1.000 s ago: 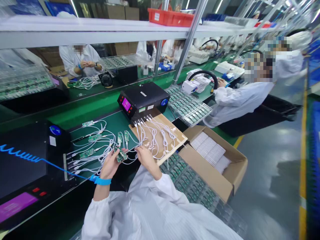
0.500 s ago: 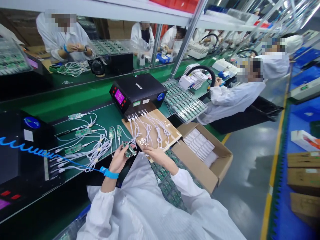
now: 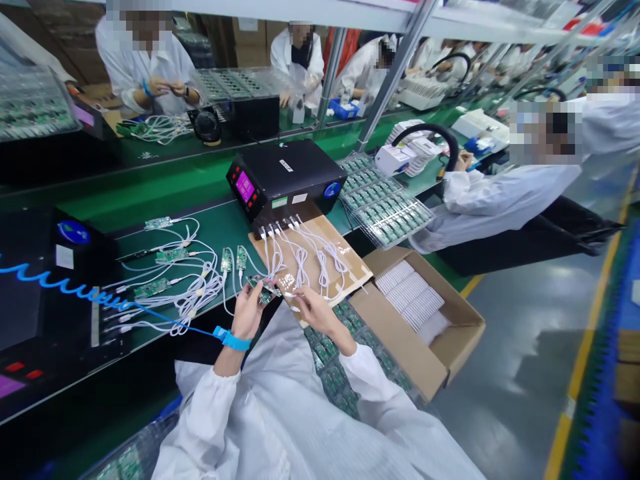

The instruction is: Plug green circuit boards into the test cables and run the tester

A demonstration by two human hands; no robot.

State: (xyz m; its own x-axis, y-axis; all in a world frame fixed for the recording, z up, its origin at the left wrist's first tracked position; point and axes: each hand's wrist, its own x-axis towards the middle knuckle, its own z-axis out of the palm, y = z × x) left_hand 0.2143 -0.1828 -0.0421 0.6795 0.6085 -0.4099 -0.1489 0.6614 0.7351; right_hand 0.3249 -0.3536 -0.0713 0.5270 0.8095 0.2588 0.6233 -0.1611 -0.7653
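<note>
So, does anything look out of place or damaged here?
No clear damage. Left of the left hand, white cables lie tangled; beyond the open carton, a board tray overhangs the bench and could get knocked.

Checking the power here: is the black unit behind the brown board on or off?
On: the black unit's screen is lit bright pink.

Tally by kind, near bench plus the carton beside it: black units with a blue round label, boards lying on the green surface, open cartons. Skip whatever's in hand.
Black units: 2
Circuit boards: 5
Open carton: 1
Total: 8
</note>
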